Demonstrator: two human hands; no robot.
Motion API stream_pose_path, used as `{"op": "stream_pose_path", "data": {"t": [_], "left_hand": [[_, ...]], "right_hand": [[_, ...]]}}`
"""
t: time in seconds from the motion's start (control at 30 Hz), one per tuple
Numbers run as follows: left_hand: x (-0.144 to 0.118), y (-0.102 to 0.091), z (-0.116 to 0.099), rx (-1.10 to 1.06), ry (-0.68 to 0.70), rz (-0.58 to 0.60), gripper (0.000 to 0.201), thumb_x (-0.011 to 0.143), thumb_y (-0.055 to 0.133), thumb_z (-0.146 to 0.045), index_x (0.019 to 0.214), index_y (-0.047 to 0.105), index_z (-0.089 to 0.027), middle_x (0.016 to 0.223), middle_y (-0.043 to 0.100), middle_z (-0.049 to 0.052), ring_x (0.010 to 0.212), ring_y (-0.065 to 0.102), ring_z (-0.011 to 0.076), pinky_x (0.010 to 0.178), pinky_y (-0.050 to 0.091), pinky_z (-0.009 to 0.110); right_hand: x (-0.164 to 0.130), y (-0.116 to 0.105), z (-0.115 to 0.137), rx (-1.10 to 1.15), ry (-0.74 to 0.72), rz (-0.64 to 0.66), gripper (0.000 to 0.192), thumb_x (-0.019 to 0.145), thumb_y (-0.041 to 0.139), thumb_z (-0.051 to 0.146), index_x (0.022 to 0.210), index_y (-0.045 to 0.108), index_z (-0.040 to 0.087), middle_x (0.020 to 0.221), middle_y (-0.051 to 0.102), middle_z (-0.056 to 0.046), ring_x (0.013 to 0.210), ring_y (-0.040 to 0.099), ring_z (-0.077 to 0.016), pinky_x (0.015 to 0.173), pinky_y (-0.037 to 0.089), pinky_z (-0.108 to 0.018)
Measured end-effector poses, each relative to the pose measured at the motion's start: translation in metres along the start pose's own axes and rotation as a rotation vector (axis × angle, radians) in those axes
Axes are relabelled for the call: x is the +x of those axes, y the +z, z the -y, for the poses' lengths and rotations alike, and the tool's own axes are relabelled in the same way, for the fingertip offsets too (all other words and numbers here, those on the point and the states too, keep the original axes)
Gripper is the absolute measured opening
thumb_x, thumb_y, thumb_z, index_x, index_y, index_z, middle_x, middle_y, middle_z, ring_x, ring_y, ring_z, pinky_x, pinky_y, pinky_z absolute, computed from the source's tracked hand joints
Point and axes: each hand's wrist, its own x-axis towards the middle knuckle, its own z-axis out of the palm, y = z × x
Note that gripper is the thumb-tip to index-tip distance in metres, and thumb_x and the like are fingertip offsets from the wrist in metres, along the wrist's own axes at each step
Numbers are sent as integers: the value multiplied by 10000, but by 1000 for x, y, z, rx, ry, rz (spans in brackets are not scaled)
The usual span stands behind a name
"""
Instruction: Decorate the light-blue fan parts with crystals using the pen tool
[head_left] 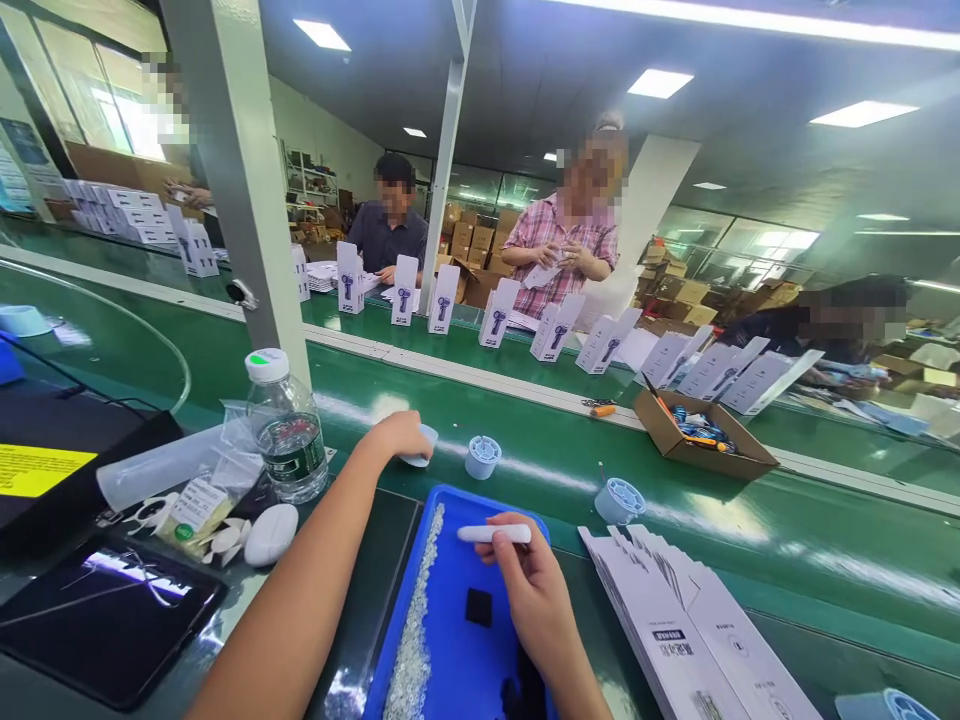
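Note:
My left hand reaches out over the green belt, its fingers closed on a pale blue round plastic part. Part of that piece is hidden behind the fingers. In my right hand is a white pen-shaped tool, pinched between thumb and fingers and pointing left. Below it lies a blue tray, with many small clear pieces heaped along its left side and a black square on its floor. Another pale blue part stands on the belt, right of my left hand.
Left are a water bottle, a white rounded case and a black tablet. Flat printed cartons lie right, near another blue part. Beyond are a cardboard box, open white boxes and several co-workers.

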Motion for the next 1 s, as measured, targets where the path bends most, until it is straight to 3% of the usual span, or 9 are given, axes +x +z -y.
{"op": "stream_pose_path", "data": {"t": [0.1, 0.27, 0.5, 0.73, 0.9, 1.0], "left_hand": [[0, -4, 5, -66, -15, -32, 505, 506, 687, -312, 977, 584, -163, 1021, 667, 119, 880, 641, 267, 610, 457, 272], [-5, -12, 2, -174, -15, -184, 561, 556, 677, -357, 1061, 503, -183, 1122, 606, 100, 930, 604, 225, 626, 447, 248], [-22, -29, -13, -460, 29, -390, 491, 541, 707, -316, 962, 482, -197, 1064, 575, 75, 846, 573, 204, 596, 420, 268], [-47, -45, -31, -660, 81, -408, 482, 543, 741, -310, 916, 457, -202, 963, 579, 38, 788, 547, 178, 605, 413, 267], [-52, -45, -39, -736, 122, -412, 505, 547, 748, -287, 947, 450, -204, 998, 581, 41, 819, 556, 180, 622, 416, 266], [-46, -40, -41, -807, 131, -400, 519, 587, 732, -308, 1019, 461, -211, 1037, 598, 54, 850, 576, 192, 658, 431, 282]], "right_hand": [[0, 0, -3, -12, 14, 38, 297, 848, 579, 479, 970, 626, 212, 877, 678, -62, 776, 662, -209, 741, 550, -343], [1, 1, -5, -27, 21, 45, 310, 847, 581, 483, 972, 635, 203, 915, 689, -76, 795, 676, -220, 738, 556, -348], [0, 2, -5, -58, 14, 41, 305, 862, 554, 477, 974, 635, 205, 882, 693, -75, 790, 671, -227, 737, 554, -362], [-2, -5, 5, -355, -103, -41, 276, 891, 490, 472, 847, 577, 214, 743, 595, -16, 628, 544, -162, 581, 447, -270], [1, -19, 9, -541, -239, -281, 283, 933, 430, 437, 750, 466, 224, 659, 483, 24, 600, 452, -144, 591, 378, -257], [2, -27, 5, -563, -245, -331, 288, 946, 398, 445, 773, 462, 224, 656, 461, 31, 598, 435, -144, 589, 371, -256]]}}
